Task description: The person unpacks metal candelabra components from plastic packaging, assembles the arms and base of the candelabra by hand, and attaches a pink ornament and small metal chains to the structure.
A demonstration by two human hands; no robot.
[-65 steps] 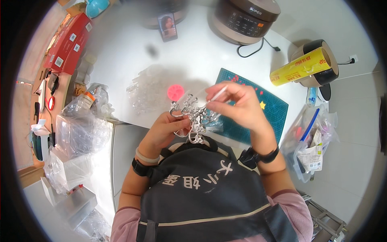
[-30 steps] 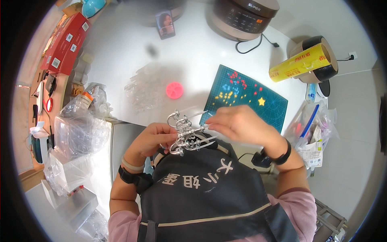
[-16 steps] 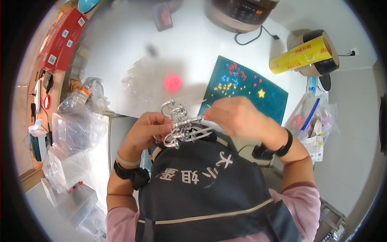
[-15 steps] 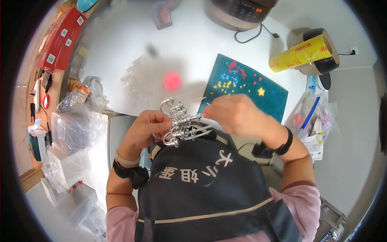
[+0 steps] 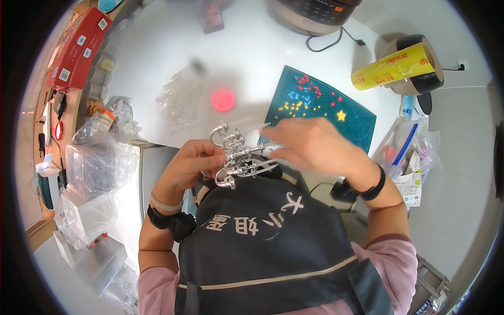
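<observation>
- Fingers (image 5: 202,157) of my left hand (image 5: 189,165) are curled shut around the silver metal model (image 5: 233,157), held close to my chest at 6 o'clock from the table (image 5: 252,63).
- My right hand (image 5: 315,147) is blurred; its fingers seem pinched on tweezers (image 5: 262,167) touching the model, but I cannot tell for sure.
- I judge the model partly assembled: hooks and loops are joined, fitting goes on.
- At 12 o'clock lie a green cutting mat (image 5: 320,105), a red disc (image 5: 223,100) and clear bags (image 5: 181,100).
</observation>
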